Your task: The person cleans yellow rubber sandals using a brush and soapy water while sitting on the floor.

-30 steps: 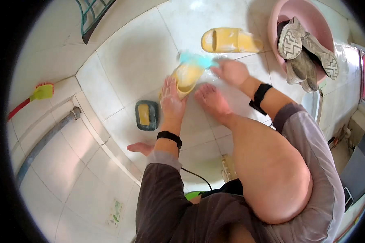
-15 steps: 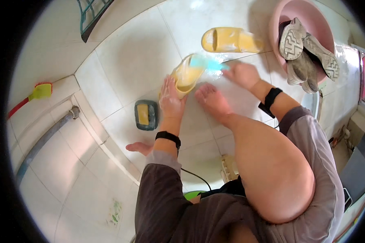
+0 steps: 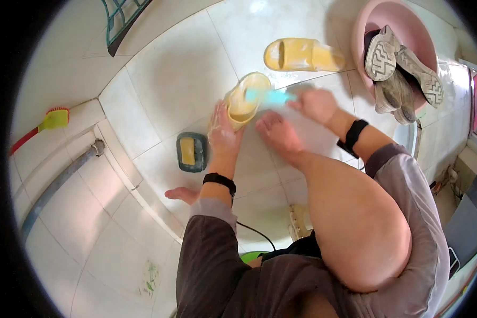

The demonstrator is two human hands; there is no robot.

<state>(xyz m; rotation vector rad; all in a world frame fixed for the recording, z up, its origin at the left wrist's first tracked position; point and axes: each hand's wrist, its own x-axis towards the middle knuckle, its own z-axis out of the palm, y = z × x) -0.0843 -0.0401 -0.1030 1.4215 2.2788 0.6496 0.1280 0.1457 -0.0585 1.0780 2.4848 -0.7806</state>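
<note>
A yellow slide slipper [image 3: 242, 110], wet with whitish suds, is tilted up in front of me. My left hand [image 3: 224, 127], soapy too, grips it by the near strap end. With my right hand [image 3: 316, 105] I hold a light-blue scrubbing brush [image 3: 273, 97] by its handle. The brush head lies over the slipper's insole, blurred by motion, and its bristles cannot be made out. The matching yellow slipper [image 3: 298, 54] lies on the floor farther off, with suds on it. Left of my left wrist, a yellow soap bar [image 3: 187, 151] rests in a dark soap dish [image 3: 201, 153].
At the far right stands a pink basin [image 3: 361, 40] holding several worn shoes [image 3: 380, 59]. A green brush with a red handle [image 3: 53, 118] is at the left by the wall. My bare foot [image 3: 277, 132] is planted close to the slipper, on white floor tiles [image 3: 180, 79].
The brush has moved slightly nearer to me and left along the slipper, and my right hand has shifted a little with it. The held slipper's tilt has changed slightly.
</note>
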